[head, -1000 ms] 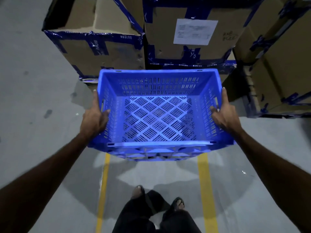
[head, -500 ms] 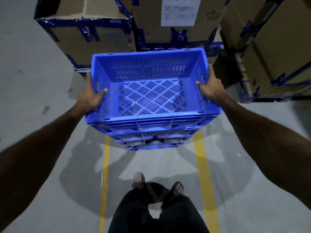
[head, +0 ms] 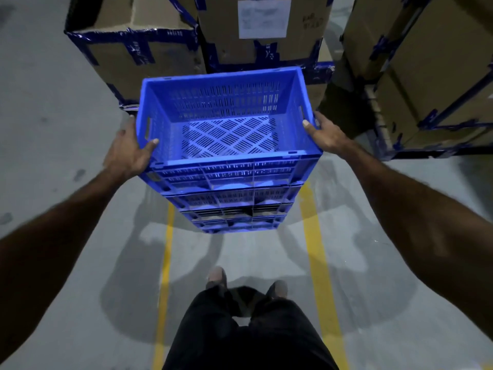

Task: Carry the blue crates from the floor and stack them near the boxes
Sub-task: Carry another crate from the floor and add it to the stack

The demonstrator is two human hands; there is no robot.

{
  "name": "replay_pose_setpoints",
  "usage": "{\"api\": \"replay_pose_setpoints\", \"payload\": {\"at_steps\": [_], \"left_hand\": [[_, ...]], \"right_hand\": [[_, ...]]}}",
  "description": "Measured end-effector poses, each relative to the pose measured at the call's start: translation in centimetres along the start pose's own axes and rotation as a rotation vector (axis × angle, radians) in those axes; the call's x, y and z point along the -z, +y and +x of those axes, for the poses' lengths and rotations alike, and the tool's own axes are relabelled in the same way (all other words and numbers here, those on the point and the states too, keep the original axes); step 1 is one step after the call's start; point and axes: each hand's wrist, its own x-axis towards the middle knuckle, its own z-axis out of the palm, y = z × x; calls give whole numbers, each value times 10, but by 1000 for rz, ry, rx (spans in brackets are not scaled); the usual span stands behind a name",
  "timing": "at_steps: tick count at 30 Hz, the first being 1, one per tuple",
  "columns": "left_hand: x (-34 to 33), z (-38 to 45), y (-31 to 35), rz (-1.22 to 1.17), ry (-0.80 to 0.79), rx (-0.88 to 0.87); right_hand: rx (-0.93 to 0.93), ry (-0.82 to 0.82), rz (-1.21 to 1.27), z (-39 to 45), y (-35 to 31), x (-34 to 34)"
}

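At the bottom centre of the frame, the person's legs (head: 250, 335) in dark trousers stand on a grey floor (head: 53, 129) between 2 yellow lines (head: 316, 263). Both bare forearms reach up toward mid-frame. Left hand (head: 128, 153): thumb hooked over the left rim of the top crate (head: 226, 129), fingers against the outer wall. Right hand (head: 326, 134): thumb on the right rim, fingers curled round the outer edge. Top crate: blue, slotted, empty, seated level on a stack (head: 234, 204) of blue crates at frame centre. Stack position: on the floor, just in front of the boxes (head: 133, 60). Boxes: brown cardboard, blue tape, across the upper frame. Centre box carries a white label (head: 264, 18); text unreadable.
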Motion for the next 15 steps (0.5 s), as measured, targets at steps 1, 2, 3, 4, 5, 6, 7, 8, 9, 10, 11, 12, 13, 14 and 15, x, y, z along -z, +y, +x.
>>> {"api": "replay_pose_setpoints", "payload": {"at_steps": [1, 2, 3, 4, 5, 6, 7, 8, 9, 10, 11, 12, 13, 14, 15], "left_hand": [[-1, -6, 2, -3, -2, -3], [-2, -12, 3, -7, -10, -6], [-1, -20, 5, -3, -14, -2], [-1, -26, 4, -3, -13, 6], [0, -32, 4, 2, -8, 28], [-1, -38, 3, 6, -2, 47], [-1, -45, 2, 13, 5, 62], [0, -52, 2, 24, 11, 63], [1, -59, 3, 33, 17, 64], [3, -66, 4, 38, 20, 62], [4, -72, 3, 39, 19, 62], [6, -77, 1, 44, 16, 58], [7, -82, 0, 59, 14, 58], [8, -86, -4, 74, 11, 56], [8, -90, -7, 82, 4, 55]], "right_hand": [[-1, 5, -5, -4, 5, 0], [1, 9, -1, -12, 6, 0], [-7, 10, 0, -17, 10, 0], [-9, 15, 7, -24, 11, 0], [-6, 17, 6, -27, 16, 0], [4, 19, -1, -32, 19, 0], [9, 19, -11, -35, 25, 0], [11, 18, -10, -40, 29, 0], [7, 18, -8, -43, 34, -1], [-7, 12, 0, -48, 37, 0], [-28, 11, 6, -52, 41, 0], [-51, 5, 8, -54, 46, 0], [-73, 6, 17, -53, 54, -2], [-89, 5, 24, -57, 60, -3], [-93, 9, 29, -62, 62, -5]]}}
